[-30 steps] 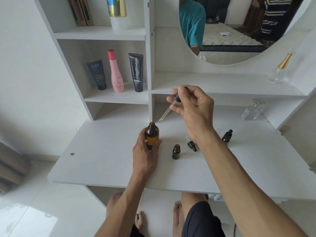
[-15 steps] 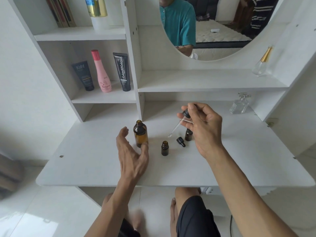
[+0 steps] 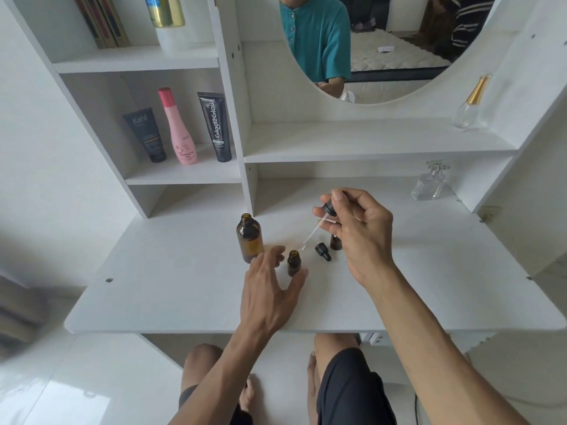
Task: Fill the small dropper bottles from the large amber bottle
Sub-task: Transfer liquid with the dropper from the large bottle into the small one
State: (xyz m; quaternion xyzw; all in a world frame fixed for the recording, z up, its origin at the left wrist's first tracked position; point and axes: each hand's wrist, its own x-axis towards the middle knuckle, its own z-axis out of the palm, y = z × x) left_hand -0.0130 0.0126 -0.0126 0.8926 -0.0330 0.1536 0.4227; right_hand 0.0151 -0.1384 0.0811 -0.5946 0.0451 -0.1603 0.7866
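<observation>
The large amber bottle (image 3: 249, 238) stands uncapped on the white desk (image 3: 171, 289). Just right of it stands a small open dropper bottle (image 3: 294, 262). My left hand (image 3: 270, 289) is spread around that small bottle, fingers and thumb on either side, not clearly touching it. My right hand (image 3: 357, 231) pinches the black bulb of a glass dropper (image 3: 316, 228), whose tip hangs just above the small bottle's mouth. A loose black dropper cap (image 3: 322, 251) lies on the desk. A second small bottle (image 3: 335, 242) stands partly hidden behind my right hand.
Clear glass perfume bottles stand at the right (image 3: 431, 184) and on the upper shelf (image 3: 469, 104). Three cosmetic tubes and bottles (image 3: 181, 130) fill the left cubby. A vertical shelf divider (image 3: 245, 185) meets the desk behind the amber bottle. A round mirror (image 3: 383, 47) hangs above.
My left hand let go of the large amber bottle and moved right to the small bottle. My right hand carried the dropper down from above the large bottle to the small bottle's mouth.
</observation>
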